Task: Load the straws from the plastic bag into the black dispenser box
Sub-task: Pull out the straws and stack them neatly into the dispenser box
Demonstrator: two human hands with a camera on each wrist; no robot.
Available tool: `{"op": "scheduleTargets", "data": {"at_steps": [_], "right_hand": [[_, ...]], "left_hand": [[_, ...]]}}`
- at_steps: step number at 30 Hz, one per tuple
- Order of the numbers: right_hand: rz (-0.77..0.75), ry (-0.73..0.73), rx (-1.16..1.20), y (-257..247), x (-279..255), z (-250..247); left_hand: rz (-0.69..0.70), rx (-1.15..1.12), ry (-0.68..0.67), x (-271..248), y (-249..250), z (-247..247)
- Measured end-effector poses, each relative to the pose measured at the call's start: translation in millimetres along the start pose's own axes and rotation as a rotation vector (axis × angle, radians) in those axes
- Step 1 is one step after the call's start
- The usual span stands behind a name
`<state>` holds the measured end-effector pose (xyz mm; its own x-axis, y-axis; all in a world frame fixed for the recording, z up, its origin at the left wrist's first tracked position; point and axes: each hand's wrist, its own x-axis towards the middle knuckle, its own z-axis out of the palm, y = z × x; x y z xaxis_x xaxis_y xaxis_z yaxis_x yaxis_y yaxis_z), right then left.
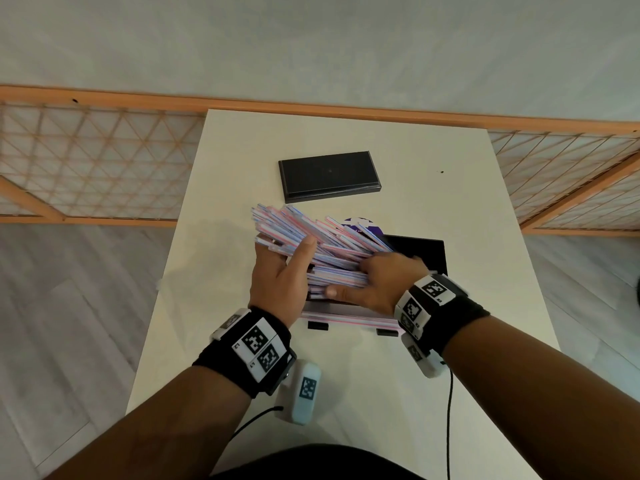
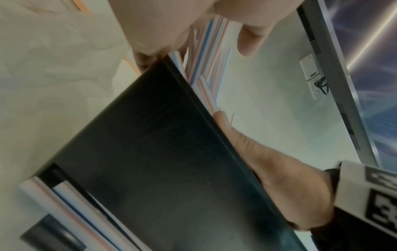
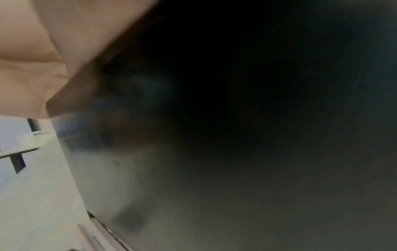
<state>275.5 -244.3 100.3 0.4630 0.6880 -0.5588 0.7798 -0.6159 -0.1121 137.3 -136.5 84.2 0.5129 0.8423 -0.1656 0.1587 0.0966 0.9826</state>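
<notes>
Head view, left to right: the left hand (image 1: 277, 271) reaches forward with fingers extended, its fingertips pressed flat against the left ends of a thick bundle of straws (image 1: 311, 244), pink-, blue- and white-striped, which fans out obliquely above the table (image 1: 450, 161). The hand is released, steadying the bundle rather than clasping it. The bundle's lower right end enters the open top of the black box (image 1: 426, 251), which stands near the middle of the table; a few straws lie in the tray at the box's near base. The right hand (image 1: 374, 282) covers the bundle where it meets the box, thumb pointing left along the straws and fingers curled over them, grasping the straws. Behind the bundle a purple-printed item is partly hidden. Farther back, a flat black lid (image 1: 329, 176) lies apart from the box. Left wrist view: the box's dark wall (image 2: 161, 152), striped straws above its rim, the right hand at the rim. Right wrist view: mostly dark, the box wall close to the lens.
</notes>
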Motion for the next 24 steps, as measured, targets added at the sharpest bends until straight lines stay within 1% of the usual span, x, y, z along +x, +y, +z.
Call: {"op": "scheduleTargets", "data": {"at_steps": [1,3,4,5,8,9,10,12,13,15,16,17,19,21,23,24], "right_hand": [[-0.025,0.007,0.052,2.2,-0.3,1.7],[-0.128,0.010,0.196,4.6,-2.4,5.9],[-0.170,0.002,0.224,4.7,-4.0,7.8],[-0.182,-0.005,0.202,4.5,-5.6,9.5],[-0.101,0.024,0.018,3.8,-8.8,12.1],[-0.092,0.041,0.015,4.1,-9.5,12.0],[-0.115,0.062,0.062,4.5,-9.3,12.6],[-0.216,0.084,0.202,5.4,-8.1,16.1],[-0.239,0.076,0.221,6.3,-7.6,17.6],[-0.199,0.061,0.159,10.1,-7.9,19.5],[-0.179,0.082,0.136,11.9,-9.9,19.6],[-0.180,0.121,0.145,13.0,-13.2,18.7],[-0.203,0.250,0.193,15.9,-20.4,18.1],[-0.230,0.441,0.213,19.0,-28.0,20.2],[-0.292,0.636,0.222,20.0,-38.0,25.1],[-0.321,0.699,0.220,18.5,-44.5,27.7]], "left_hand": [[0.004,-0.015,0.007,0.0,1.4,0.1],[-0.009,-0.033,-0.008,-1.4,4.1,1.0],[-0.022,-0.048,-0.020,-1.9,5.0,1.3],[-0.034,-0.060,-0.033,-1.7,5.6,1.5],[-0.034,-0.062,-0.069,-0.8,5.8,1.8],[-0.034,-0.063,-0.075,-0.5,4.7,1.6],[-0.037,-0.066,-0.074,0.0,3.4,1.2],[-0.049,-0.073,-0.064,0.4,1.4,0.2],[-0.054,-0.079,-0.055,0.3,0.5,0.2],[-0.081,-0.121,-0.024,-0.7,0.0,0.3],[-0.096,-0.149,-0.012,-1.0,-0.4,-0.1],[-0.099,-0.168,-0.010,-1.0,-1.8,-0.8],[-0.079,-0.152,-0.035,-0.9,-6.1,-3.0],[-0.083,-0.098,-0.087,-1.0,-10.6,-4.7],[-0.097,-0.034,-0.152,0.0,-18.5,-3.6],[-0.107,-0.001,-0.175,-0.3,-21.8,-2.7]]}}
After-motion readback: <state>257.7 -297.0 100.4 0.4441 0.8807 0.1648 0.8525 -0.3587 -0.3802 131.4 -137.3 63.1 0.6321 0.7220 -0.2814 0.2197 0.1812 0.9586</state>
